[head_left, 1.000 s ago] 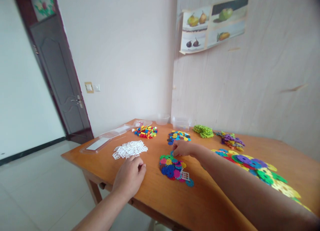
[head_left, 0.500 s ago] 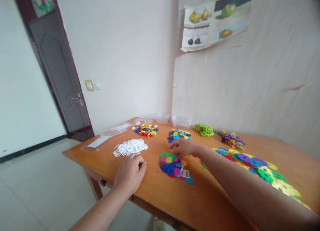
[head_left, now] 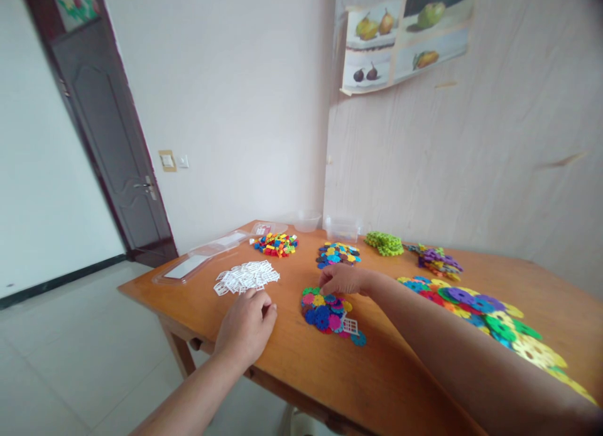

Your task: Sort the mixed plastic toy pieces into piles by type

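Observation:
My right hand (head_left: 343, 279) reaches over the back of a small pile of colored flower-shaped plastic discs (head_left: 321, 316). Its fingertips are drawn together at the pile's back edge; what they pinch, if anything, is too small to make out. A white lattice window piece (head_left: 350, 325) lies at the right of that pile, near a loose blue disc (head_left: 358, 338). My left hand (head_left: 247, 326) rests on the table's front edge with its fingers curled in and partly hidden. Just beyond it lies a heap of white lattice pieces (head_left: 247, 276).
Small bright building pieces (head_left: 274, 244), another disc pile (head_left: 338, 254), green interlocking pieces (head_left: 384, 243) and purple-orange pieces (head_left: 439, 263) line the back. Large colored discs (head_left: 480, 305) spread under my right forearm. Clear plastic containers (head_left: 343, 227) and a lid (head_left: 188, 266) sit on the wooden table (head_left: 301, 376).
My right hand has come down slightly onto the back of the disc pile, its fingers drawing closer together. My left hand has stayed in place.

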`<move>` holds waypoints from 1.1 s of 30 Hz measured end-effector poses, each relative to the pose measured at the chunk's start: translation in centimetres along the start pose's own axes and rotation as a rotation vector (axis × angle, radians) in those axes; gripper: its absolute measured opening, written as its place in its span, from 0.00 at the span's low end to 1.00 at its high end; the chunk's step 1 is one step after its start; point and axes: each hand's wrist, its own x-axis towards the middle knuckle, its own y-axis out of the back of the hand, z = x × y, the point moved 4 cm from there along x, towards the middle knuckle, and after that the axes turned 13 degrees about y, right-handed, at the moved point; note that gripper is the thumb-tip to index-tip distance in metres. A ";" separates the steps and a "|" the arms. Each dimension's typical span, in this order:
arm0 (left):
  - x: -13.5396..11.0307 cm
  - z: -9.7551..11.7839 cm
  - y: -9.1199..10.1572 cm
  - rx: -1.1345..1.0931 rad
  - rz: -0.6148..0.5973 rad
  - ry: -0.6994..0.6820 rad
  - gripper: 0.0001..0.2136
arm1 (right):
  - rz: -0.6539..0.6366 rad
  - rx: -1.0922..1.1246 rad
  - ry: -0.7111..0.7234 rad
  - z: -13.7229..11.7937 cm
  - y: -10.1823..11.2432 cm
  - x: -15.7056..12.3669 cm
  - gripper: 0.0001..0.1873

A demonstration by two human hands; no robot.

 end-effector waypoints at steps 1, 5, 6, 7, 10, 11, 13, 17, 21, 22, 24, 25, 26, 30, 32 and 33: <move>0.0 0.0 0.0 0.000 -0.001 0.002 0.08 | 0.003 -0.002 -0.001 -0.1 0.0 0.0 0.09; -0.1 0.1 0.0 -0.002 -0.010 0.005 0.08 | -0.004 0.027 0.017 -0.5 0.0 -0.2 0.15; -0.1 0.0 0.0 -0.002 -0.010 0.007 0.08 | -0.016 0.042 0.028 -0.6 -0.1 -0.3 0.17; -0.1 0.0 0.0 -0.002 -0.009 0.008 0.08 | -0.028 0.050 0.037 -0.7 -0.1 -0.4 0.19; -0.1 -0.1 -0.1 -0.001 -0.005 0.007 0.08 | -0.049 0.007 0.031 -1.0 0.0 -0.4 0.18; 0.0 -0.1 -0.1 -0.001 -0.003 0.004 0.08 | -0.046 -0.017 0.023 -1.0 0.1 -0.4 0.17; 0.0 -0.2 -0.2 -0.001 -0.001 -0.005 0.08 | -0.026 -0.048 0.008 -1.0 0.3 -0.3 0.15; 0.0 -0.2 -0.1 -0.005 -0.004 -0.003 0.08 | 0.035 -0.032 -0.023 -0.3 0.5 -0.3 0.11; 0.1 -0.1 -0.1 -0.005 -0.015 0.004 0.09 | 0.141 0.021 -0.048 0.3 1.0 -0.6 0.04; 0.1 -0.1 -0.1 -0.002 -0.016 0.002 0.09 | 0.175 0.031 -0.051 0.4 1.4 -0.9 0.04; 0.1 -0.1 -0.1 0.005 -0.021 0.000 0.09 | 0.239 0.044 -0.054 0.5 2.4 -1.6 0.03; 0.2 -0.1 -0.1 0.009 -0.025 0.004 0.09 | 0.270 0.047 -0.056 0.5 3.1 -2.1 0.03; 0.2 -0.1 -0.1 0.013 -0.027 0.009 0.09 | 0.300 0.047 -0.060 0.5 3.9 -2.8 0.03; 0.4 -0.3 -0.3 0.017 -0.016 0.007 0.10 | 0.435 0.024 -0.103 0.8 7.5 -6.6 0.03; 0.4 -0.4 -0.4 0.016 -0.008 -0.001 0.10 | 0.501 0.000 -0.141 1.3 9.3 -8.9 0.04; 0.5 -0.5 -0.4 0.017 -0.008 -0.002 0.10 | 0.526 -0.019 -0.165 1.6 10.1 -10.0 0.04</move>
